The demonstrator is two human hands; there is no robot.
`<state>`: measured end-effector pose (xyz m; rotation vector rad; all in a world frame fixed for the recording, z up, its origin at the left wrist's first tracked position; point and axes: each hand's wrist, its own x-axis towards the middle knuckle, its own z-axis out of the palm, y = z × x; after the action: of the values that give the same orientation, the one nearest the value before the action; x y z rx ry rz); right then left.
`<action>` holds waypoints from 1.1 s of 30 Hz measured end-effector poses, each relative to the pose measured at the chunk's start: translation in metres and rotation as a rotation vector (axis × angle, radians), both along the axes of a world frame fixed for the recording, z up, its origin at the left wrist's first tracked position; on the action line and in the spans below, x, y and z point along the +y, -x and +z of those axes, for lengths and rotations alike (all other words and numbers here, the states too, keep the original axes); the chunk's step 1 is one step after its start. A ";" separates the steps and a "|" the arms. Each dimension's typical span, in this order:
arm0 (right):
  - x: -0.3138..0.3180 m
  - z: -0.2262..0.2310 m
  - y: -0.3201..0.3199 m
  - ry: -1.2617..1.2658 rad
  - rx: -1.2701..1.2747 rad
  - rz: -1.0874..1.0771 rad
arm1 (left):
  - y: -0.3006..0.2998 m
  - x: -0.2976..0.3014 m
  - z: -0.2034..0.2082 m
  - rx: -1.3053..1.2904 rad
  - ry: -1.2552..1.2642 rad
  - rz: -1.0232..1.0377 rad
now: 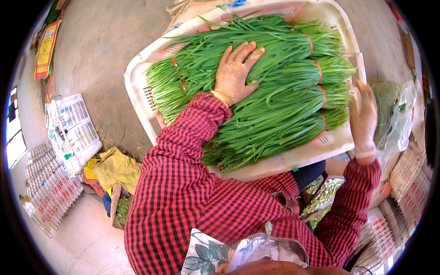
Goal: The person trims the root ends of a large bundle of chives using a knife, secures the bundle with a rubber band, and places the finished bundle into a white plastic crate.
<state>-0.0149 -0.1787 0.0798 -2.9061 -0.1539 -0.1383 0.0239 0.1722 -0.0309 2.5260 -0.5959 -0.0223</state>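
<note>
A white plastic crate (142, 68) holds several bundles of long green Chinese chives (270, 101), tied with red bands (319, 71). My left hand (234, 78), in a thin pale glove, lies on top of the chives with its fingers stretched and its palm down. At the crate's right side, my right hand (364, 117) is on the rim, its thumb toward the inside and its fingers along the edge. The lower part of its grip is hidden. Cut ends of the bundles face both the left and right ends of the crate.
Stacked white crates (52, 183) stand at the left, beside a yellow crumpled bag (118, 169). A clear plastic bag of greens (392, 114) lies right of the crate. More crates (378, 238) stand at the lower right. A red and yellow package (47, 48) is at the upper left.
</note>
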 end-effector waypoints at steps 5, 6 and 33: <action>0.104 -0.058 -0.118 0.123 -0.083 0.300 | 0.002 0.001 0.008 0.031 -0.025 -0.006; 0.105 -0.084 -0.126 0.140 -0.041 0.238 | 0.001 -0.001 0.014 0.047 -0.016 -0.025; 0.118 -0.085 -0.082 -0.207 0.004 -0.031 | -0.023 -0.057 -0.015 -0.246 -0.189 0.106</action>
<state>0.0675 -0.0605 -0.0051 -2.7032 -0.0879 -0.1443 0.0469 0.1154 -0.0460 2.7635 -0.5773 0.2873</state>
